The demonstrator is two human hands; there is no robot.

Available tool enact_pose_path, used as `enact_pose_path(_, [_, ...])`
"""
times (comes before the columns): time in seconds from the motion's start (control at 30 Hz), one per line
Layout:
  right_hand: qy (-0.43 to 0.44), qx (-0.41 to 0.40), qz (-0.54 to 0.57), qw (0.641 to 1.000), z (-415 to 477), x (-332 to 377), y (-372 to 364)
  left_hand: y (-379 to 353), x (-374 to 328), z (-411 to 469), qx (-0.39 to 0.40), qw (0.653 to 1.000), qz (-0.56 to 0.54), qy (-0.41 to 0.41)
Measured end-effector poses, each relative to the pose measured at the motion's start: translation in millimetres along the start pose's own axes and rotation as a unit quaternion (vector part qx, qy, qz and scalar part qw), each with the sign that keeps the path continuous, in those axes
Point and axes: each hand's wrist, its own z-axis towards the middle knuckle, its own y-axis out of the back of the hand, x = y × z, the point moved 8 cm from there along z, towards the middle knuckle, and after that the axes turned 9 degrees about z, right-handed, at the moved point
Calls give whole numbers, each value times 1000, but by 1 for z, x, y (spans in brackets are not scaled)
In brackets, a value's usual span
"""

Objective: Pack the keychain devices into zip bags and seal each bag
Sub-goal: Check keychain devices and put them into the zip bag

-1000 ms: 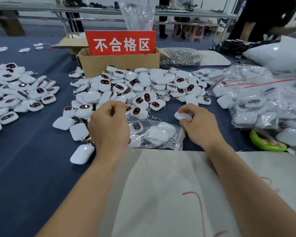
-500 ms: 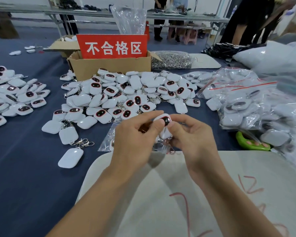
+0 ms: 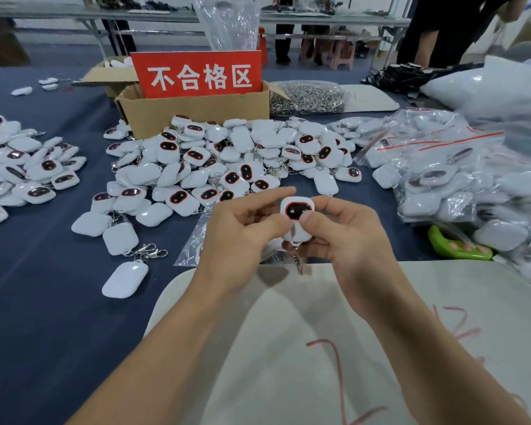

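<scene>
A white keychain device (image 3: 295, 216) with a dark red-rimmed face is held upright between both hands above the table's near edge, its metal clasp dangling below. My left hand (image 3: 242, 240) pinches its left side and my right hand (image 3: 344, 234) pinches its right side with thumb and fingers. A clear zip bag (image 3: 193, 246) holding some devices lies under and behind my hands, mostly hidden. A big loose pile of devices (image 3: 227, 161) spreads across the blue cloth behind.
A cardboard box (image 3: 196, 111) with a red sign stands at the back. Another device pile (image 3: 19, 167) lies at the left, filled zip bags (image 3: 448, 179) at the right, a green object (image 3: 454, 245) beside them. A white sheet (image 3: 319, 348) covers the near table.
Both hands left the pile and bag and came together, lifting one device toward me. It has turned face-up and upright between my fingers.
</scene>
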Motion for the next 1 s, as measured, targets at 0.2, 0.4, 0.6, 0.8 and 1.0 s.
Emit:
enact_pose_path(0.2, [41, -40, -74, 996, 0, 3, 8, 2, -5, -1, -22, 997, 67, -31])
enact_pose_path(0.4, [47, -63, -104, 991, -1, 4, 9, 2, -12, -3, -25, 984, 161, -73])
enact_pose_path(0.6, [45, -68, -102, 991, 0, 3, 11, 1, -14, -4, -28, 980, 181, -78])
enact_pose_path(0.8, [58, -58, -114, 990, 0, 6, 10, 1, -15, -7, -52, 977, 191, -76])
enact_pose_path(1.0, [52, -32, -105, 993, 0, 4, 3, 3, -18, -10, -109, 971, 201, -65])
